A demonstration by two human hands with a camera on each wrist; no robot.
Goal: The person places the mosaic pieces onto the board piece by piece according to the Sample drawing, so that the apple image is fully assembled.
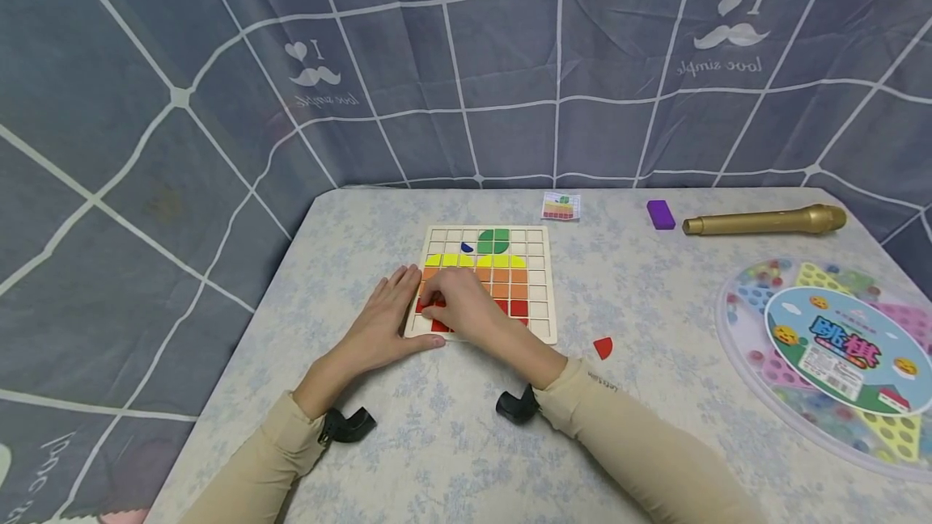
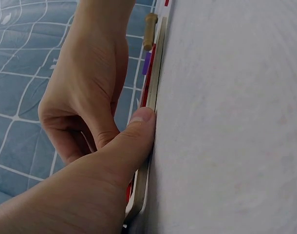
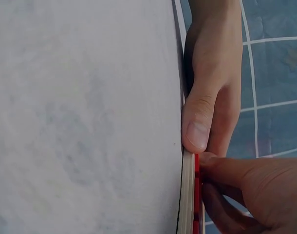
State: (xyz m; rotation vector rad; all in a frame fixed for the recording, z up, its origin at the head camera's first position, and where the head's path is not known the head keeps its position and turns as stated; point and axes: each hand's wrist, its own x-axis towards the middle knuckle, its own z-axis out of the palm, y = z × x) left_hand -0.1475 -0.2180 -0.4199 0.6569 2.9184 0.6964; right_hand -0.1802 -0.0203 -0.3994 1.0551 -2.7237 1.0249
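A square wooden grid board (image 1: 540, 289) lies on the table, filled with rows of red, orange and yellow pieces, plus green pieces (image 1: 493, 241) and a small dark blue piece (image 1: 467, 247) near its top. My left hand (image 1: 386, 314) rests along the board's left side, thumb stretched at the near edge. Over the lower left squares, my right hand (image 1: 466, 306) bends down, thumb and forefinger together on a red piece (image 3: 197, 165). That hand covers part of the orange and red rows. A loose red quarter-round piece (image 1: 603, 348) lies right of the board.
Behind the board lies a small pattern card (image 1: 561, 206). Farther right are a purple block (image 1: 661, 215) and a gold microphone-shaped stick (image 1: 764, 221). A round Chinese checkers set (image 1: 830, 362) in clear packaging sits at the right. A grey-blue curtain (image 1: 502, 63) hangs behind the table.
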